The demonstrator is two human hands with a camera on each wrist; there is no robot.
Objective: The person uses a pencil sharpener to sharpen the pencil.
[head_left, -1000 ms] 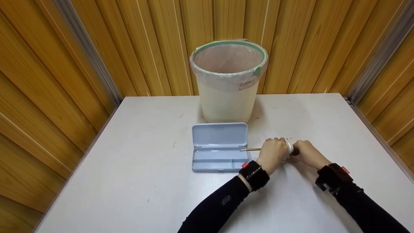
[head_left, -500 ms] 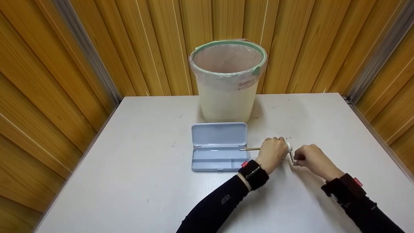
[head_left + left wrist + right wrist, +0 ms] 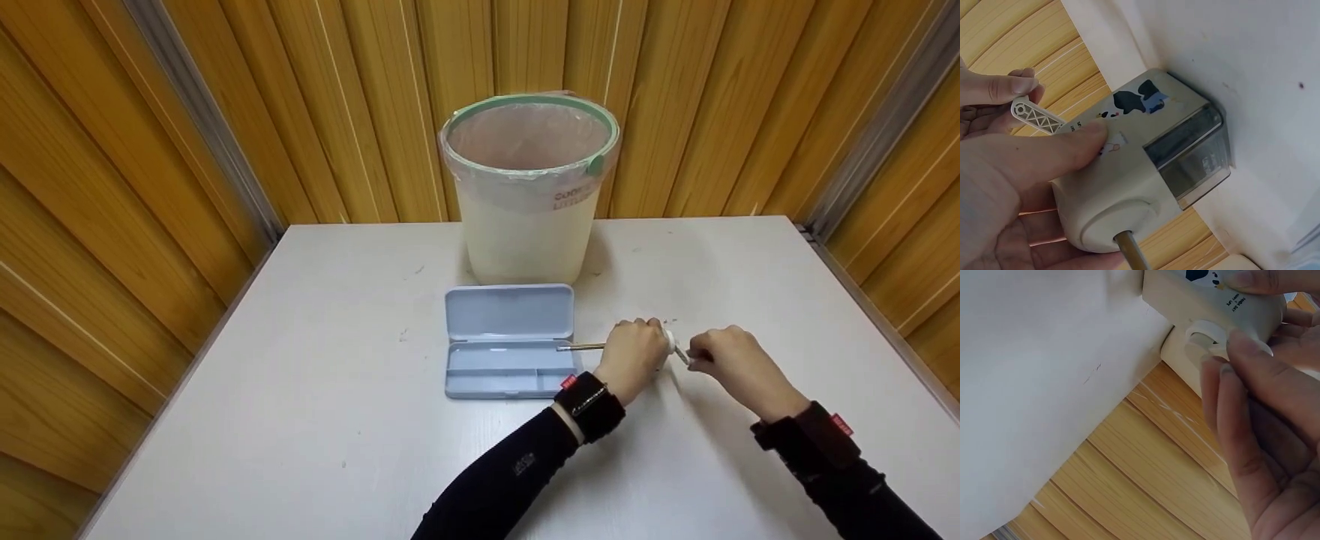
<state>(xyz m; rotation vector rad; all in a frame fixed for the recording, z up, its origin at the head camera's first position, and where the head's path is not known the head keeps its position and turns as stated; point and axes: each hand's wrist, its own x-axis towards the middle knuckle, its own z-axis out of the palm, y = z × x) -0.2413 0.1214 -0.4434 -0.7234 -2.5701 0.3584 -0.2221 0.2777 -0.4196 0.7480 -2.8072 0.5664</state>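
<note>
Sharpener (image 3: 1112,180) sits on the surface (image 3: 300,390), right of the open case (image 3: 510,313), and the left hand (image 3: 634,356) has its fingers clamped round it! Pencil (image 3: 1133,252) sticks out, pointing toward the case; right hand (image 3: 735,367), fingers pinched together on the crank's end (image 3: 1021,109). Bin (image 3: 525,232) stands just behind the case.

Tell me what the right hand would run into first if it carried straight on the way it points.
Beyond the crank it pinches, the right hand would probably meet the crank side of the sharpener first; the left hand grips the sharpener's body, and the exact gap is hard to judge.
</note>
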